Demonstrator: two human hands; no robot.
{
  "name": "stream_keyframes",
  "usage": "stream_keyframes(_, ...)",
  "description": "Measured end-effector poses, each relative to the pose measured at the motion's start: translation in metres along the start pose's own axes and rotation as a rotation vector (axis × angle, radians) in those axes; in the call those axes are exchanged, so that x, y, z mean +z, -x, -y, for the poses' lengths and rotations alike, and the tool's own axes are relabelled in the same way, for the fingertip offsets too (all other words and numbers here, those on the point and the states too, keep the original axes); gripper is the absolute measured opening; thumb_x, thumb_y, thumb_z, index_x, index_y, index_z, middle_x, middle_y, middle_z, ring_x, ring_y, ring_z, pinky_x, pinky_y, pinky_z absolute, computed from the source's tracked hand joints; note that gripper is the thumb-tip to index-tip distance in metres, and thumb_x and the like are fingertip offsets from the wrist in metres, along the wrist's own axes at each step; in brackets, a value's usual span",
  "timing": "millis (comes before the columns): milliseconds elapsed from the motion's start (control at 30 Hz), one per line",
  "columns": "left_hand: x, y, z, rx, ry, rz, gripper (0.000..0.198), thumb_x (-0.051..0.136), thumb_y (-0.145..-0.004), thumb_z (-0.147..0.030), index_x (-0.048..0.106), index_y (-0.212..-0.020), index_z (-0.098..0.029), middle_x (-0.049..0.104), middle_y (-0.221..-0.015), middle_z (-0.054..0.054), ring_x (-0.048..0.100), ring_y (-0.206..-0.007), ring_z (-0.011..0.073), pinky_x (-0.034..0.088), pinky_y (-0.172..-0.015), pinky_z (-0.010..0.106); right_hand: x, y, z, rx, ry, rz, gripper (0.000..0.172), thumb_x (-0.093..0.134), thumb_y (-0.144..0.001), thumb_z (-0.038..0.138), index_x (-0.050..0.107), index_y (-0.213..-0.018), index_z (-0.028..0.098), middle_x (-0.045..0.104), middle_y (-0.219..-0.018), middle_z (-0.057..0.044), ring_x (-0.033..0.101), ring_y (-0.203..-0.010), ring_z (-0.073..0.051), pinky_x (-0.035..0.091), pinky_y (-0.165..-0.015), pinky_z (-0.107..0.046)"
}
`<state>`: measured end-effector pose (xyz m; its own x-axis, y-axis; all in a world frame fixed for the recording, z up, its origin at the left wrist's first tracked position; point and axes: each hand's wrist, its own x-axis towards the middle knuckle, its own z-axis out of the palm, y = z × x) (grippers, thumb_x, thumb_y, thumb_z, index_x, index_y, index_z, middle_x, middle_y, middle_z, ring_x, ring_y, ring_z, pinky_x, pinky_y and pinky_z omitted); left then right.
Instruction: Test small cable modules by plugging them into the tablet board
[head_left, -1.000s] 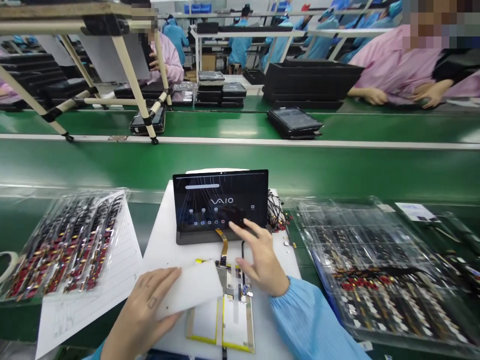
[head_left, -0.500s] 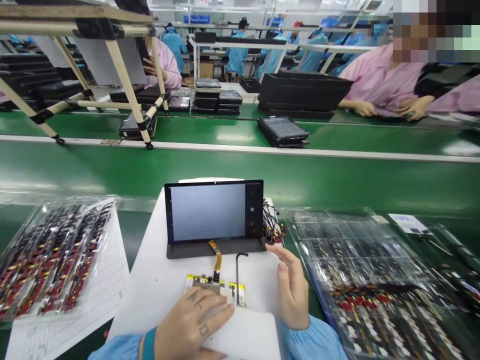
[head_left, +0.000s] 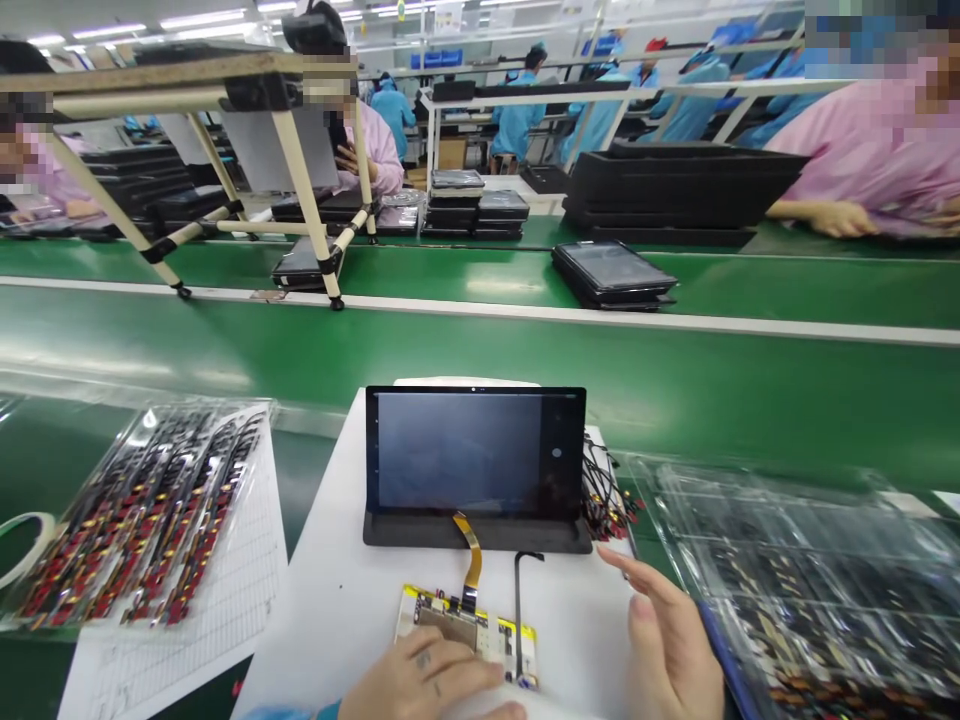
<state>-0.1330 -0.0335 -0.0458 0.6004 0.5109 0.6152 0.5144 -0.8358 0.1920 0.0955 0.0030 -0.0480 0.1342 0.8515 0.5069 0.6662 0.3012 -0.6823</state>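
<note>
My left hand (head_left: 431, 675) lies with fingers stretched over the lower part of a circuit board (head_left: 450, 625) with yellow-taped edges. A white slab, mostly out of frame, is partly under its fingers. From the board an orange flex cable (head_left: 471, 550) runs up to a tablet-like screen (head_left: 461, 450), lit dim grey, propped in a dark stand (head_left: 480, 532). A thin black cable (head_left: 518, 610) rises from the board's right side, its end bent over. To the right, my right hand (head_left: 671, 635) is open, thumb and index finger apart, nothing between them, near the stand's right corner.
Plastic trays of red-and-black cable parts (head_left: 142, 530) and dark strips (head_left: 810, 580) flank the white work board (head_left: 322, 590). Black wires (head_left: 604, 490) bunch beside the screen. Beyond are a green conveyor (head_left: 450, 340), stacked tablets (head_left: 611, 270), a pipe rack (head_left: 304, 190) and co-workers.
The camera view has shifted, so the scene sits lower and farther right. The screen has turned from light grey to darker grey. Both hands keep roughly their places beside the board.
</note>
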Motion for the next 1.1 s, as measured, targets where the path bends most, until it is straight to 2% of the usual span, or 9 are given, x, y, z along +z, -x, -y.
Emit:
stream_keyframes(67,0.001,0.001,0.000,0.002,0.009,-0.012,0.021,0.055,-0.088,-0.022,0.058,-0.108,-0.022,0.069,-0.089,-0.002,0.061,-0.078,0.0101,0.046,-0.067,0.022,0.000,0.002,-0.003,0.009,0.005,0.011,0.025,0.038,-0.093,0.033,0.055,-0.105,0.019,0.061,-0.099,-0.006,0.058,-0.090,-0.021,0.044,-0.076,-0.031)
stream_keyframes(200,-0.002,-0.001,0.002,0.021,0.054,0.043,0.021,0.047,-0.090,-0.017,0.058,-0.108,-0.017,0.069,-0.092,0.002,0.062,-0.079,0.0127,0.046,-0.069,0.025,0.003,0.006,-0.008,0.001,0.022,0.038,0.024,0.041,-0.091,0.032,0.053,-0.108,0.019,0.060,-0.102,-0.006,0.057,-0.093,-0.021,0.043,-0.079,-0.033)
stream_keyframes(333,-0.007,-0.001,0.004,0.026,0.085,0.062,0.029,0.032,-0.095,-0.015,0.057,-0.109,-0.015,0.069,-0.092,0.005,0.062,-0.076,0.0143,0.046,-0.070,0.027,0.008,0.000,-0.006,-0.185,0.093,0.156,0.022,0.042,-0.092,0.027,0.054,-0.110,0.022,0.059,-0.103,-0.004,0.054,-0.095,-0.021,0.040,-0.084,-0.037)
stream_keyframes(433,-0.012,0.004,0.009,0.026,0.107,0.112,0.034,0.027,-0.096,-0.019,0.057,-0.110,-0.015,0.069,-0.095,0.008,0.062,-0.082,0.0164,0.046,-0.075,0.029,0.012,-0.009,-0.001,-0.287,0.131,0.221,0.015,0.043,-0.093,0.026,0.057,-0.099,0.022,0.060,-0.091,-0.002,0.054,-0.086,-0.018,0.042,-0.077,-0.033)
stream_keyframes(633,-0.029,0.024,0.025,-0.032,0.113,0.172,0.046,0.020,-0.097,-0.036,0.051,-0.122,-0.014,0.066,-0.104,0.013,0.060,-0.096,0.0190,0.045,-0.082,0.030,0.017,-0.016,0.006,-0.361,0.195,0.135,0.016,0.045,-0.093,0.024,0.058,-0.084,0.019,0.052,-0.078,-0.002,0.050,-0.071,-0.015,0.042,-0.063,-0.027)
stream_keyframes(833,-0.038,0.036,0.030,-0.029,0.136,0.203,0.042,0.025,-0.096,-0.038,0.041,-0.132,-0.024,0.065,-0.106,0.010,0.060,-0.096,0.0179,0.046,-0.081,0.028,0.021,-0.017,0.004,-0.379,0.235,0.122,0.025,0.042,-0.094,0.027,0.059,-0.078,0.018,0.049,-0.071,-0.002,0.048,-0.063,-0.014,0.041,-0.056,-0.027)
stream_keyframes(967,-0.048,0.033,0.033,-0.206,0.232,0.196,0.046,0.041,-0.089,-0.045,0.044,-0.130,-0.025,0.057,-0.118,0.014,0.054,-0.106,0.0248,0.047,-0.086,0.035,0.017,-0.023,0.016,-0.419,0.240,0.125,0.026,0.039,-0.095,0.023,0.056,-0.076,0.019,0.052,-0.071,-0.002,0.051,-0.065,-0.015,0.044,-0.058,-0.027)
stream_keyframes(1033,-0.057,0.021,0.038,-0.321,0.320,0.123,0.042,0.043,-0.089,-0.042,0.048,-0.127,-0.026,0.056,-0.118,0.013,0.055,-0.106,0.0244,0.049,-0.085,0.034,0.012,-0.024,0.024,-0.458,0.218,0.138,0.023,0.038,-0.094,0.020,0.055,-0.078,0.019,0.057,-0.075,-0.003,0.054,-0.069,-0.016,0.046,-0.061,-0.028)
stream_keyframes(1100,-0.066,0.004,0.047,-0.428,0.399,-0.015,0.033,0.042,-0.089,-0.037,0.056,-0.117,-0.027,0.059,-0.111,0.010,0.058,-0.099,0.0223,0.050,-0.082,0.033,0.007,-0.024,0.030,-0.507,0.169,0.156,0.020,0.038,-0.094,0.017,0.053,-0.082,0.020,0.060,-0.078,-0.002,0.057,-0.071,-0.015,0.047,-0.064,-0.028)
